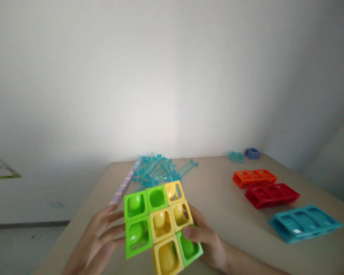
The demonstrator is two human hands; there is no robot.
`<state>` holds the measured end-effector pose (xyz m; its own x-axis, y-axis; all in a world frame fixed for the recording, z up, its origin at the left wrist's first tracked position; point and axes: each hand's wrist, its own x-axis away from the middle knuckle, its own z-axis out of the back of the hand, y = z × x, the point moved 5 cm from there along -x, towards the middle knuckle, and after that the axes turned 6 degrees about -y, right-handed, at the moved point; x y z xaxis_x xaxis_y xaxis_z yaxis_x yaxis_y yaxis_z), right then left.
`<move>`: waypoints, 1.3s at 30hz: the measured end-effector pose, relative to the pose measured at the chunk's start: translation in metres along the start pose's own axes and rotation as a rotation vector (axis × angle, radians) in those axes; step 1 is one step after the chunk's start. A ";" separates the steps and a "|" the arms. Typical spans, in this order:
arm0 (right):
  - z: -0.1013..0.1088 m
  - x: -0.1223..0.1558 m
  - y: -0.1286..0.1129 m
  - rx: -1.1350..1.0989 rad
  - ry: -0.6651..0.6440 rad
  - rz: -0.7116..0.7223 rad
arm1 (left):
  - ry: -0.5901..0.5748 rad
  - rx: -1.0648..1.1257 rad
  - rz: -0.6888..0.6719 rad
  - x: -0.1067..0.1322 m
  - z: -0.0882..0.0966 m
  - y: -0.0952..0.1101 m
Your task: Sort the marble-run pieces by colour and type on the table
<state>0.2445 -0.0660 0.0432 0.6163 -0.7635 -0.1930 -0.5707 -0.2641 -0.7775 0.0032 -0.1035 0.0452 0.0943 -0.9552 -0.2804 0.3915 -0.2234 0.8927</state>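
An assembly of joined toy blocks (pixel 161 222), bright green and yellow with hollow square openings and curved inner walls, is held up above the table, tilted toward me. My right hand (pixel 208 236) grips it at the right side, thumb over the front of the lower-right green block, with the other fingers hidden behind. At the left edge, my left hand (pixel 96 238) has its fingers stretched out and apart. Its fingertips meet the edge of the green blocks; whether they press on it I cannot tell.
Clear teal plastic pieces (pixel 157 170) lie in a heap at the table's back, beside a striped lilac strip (pixel 123 187). To the right are orange (pixel 254 178), red (pixel 272 195) and teal block rows (pixel 305 222). A blue block (pixel 252 153) and small teal piece (pixel 236 157) stand far back.
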 end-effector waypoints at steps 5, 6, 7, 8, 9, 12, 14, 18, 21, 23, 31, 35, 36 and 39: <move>0.010 0.003 0.006 0.060 0.020 0.021 | -0.256 0.568 0.334 -0.063 -0.069 0.037; 0.015 0.003 0.006 0.073 0.042 0.022 | -0.293 0.635 0.349 -0.069 -0.076 0.037; 0.020 0.003 0.007 0.087 0.068 0.017 | -0.317 0.702 0.357 -0.072 -0.082 0.035; 0.025 0.002 0.007 0.103 0.096 0.002 | -0.335 0.760 0.364 -0.073 -0.085 0.030; 0.031 0.001 0.008 0.121 0.128 -0.026 | -0.352 0.801 0.368 -0.072 -0.087 0.024; 0.051 -0.004 0.010 0.232 0.276 -0.139 | -0.470 0.803 0.335 -0.063 -0.088 0.007; 0.063 -0.008 0.008 0.353 0.363 -0.159 | -0.574 0.735 0.321 -0.057 -0.090 0.001; 0.074 -0.019 0.003 0.492 0.344 -0.098 | -0.733 0.621 0.281 -0.051 -0.097 0.004; 0.077 -0.023 -0.002 0.592 0.289 -0.083 | -0.803 0.568 0.230 -0.048 -0.103 0.011; 0.076 -0.024 -0.005 0.679 0.259 -0.103 | -0.819 0.534 0.217 -0.046 -0.104 0.013; 0.058 -0.026 -0.016 0.663 0.070 -0.122 | -0.635 0.421 0.359 -0.047 -0.101 0.003; 0.051 -0.019 -0.023 0.658 -0.027 -0.249 | -0.485 0.382 0.417 -0.048 -0.100 0.002; 0.048 -0.017 -0.024 0.670 -0.049 -0.266 | -0.460 0.361 0.407 -0.048 -0.100 0.004; 0.044 -0.010 -0.024 0.697 -0.066 -0.325 | -0.455 0.261 0.304 -0.050 -0.098 0.014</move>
<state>0.2759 -0.0255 0.0377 0.7382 -0.6684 0.0908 0.1046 -0.0195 -0.9943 0.0937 -0.0397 0.0371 -0.2566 -0.9580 0.1279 0.1649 0.0870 0.9825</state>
